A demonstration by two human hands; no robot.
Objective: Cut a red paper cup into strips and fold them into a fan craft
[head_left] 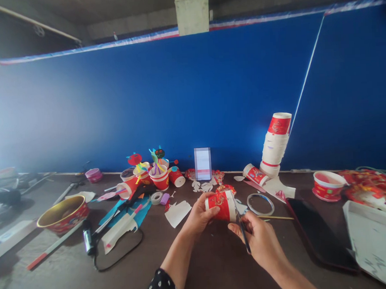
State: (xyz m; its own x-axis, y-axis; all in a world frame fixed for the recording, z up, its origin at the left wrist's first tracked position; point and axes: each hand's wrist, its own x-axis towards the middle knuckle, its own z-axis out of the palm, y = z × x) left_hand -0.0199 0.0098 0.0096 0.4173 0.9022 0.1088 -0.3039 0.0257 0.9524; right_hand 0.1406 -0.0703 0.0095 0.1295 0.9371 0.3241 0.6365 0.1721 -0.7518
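My left hand point(200, 216) is wrapped round a red and white paper cup point(223, 206), held on its side above the table. In my right hand point(254, 233) is a slim dark tool point(243, 231), likely scissors or a knife. Its thin metal end points up beside the cup's white rim, at the cup's right side. Whether the metal touches the rim is too small to tell. White paper scraps point(204, 186) lie behind the cup, and a roll of clear tape point(260, 204) is just behind my right hand.
A cup stack point(276, 144) leans at the back right. Decorated cups point(159, 179) stand back left, near a gold-lined bowl point(65, 217) and a corded glue gun point(88, 239). A black tablet point(321, 232) and a white tray point(377, 242) lie right. A blue partition point(164, 98) rises behind.
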